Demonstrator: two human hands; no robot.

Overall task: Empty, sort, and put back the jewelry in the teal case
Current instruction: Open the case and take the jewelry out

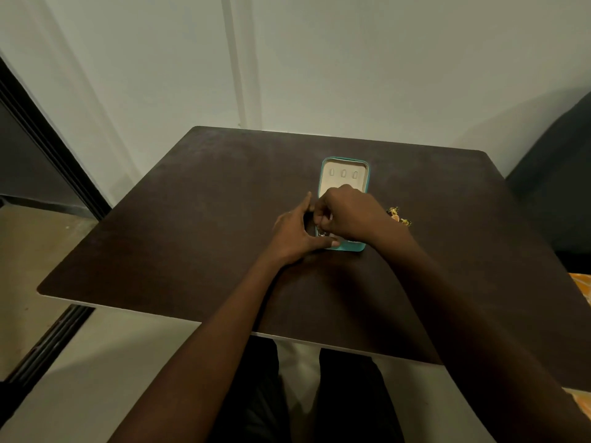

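The teal case (367,174) lies open on the dark table (192,219), its cream lid lining showing three small hooks at the far end. My left hand (295,231) rests against the case's left side, index finger pointing away and thumb along the near corner. My right hand (347,212) hovers over the near half of the case with its fingers curled, pinching a small piece of jewelry (321,233) at the left edge; what it is I cannot make out. A small heap of gold jewelry (398,216) lies on the table right of the case.
A white wall stands just behind the table's far edge. A dark seat back (556,193) sits at the right. An orange patterned cloth (582,289) shows at the right edge. My legs are under the near table edge.
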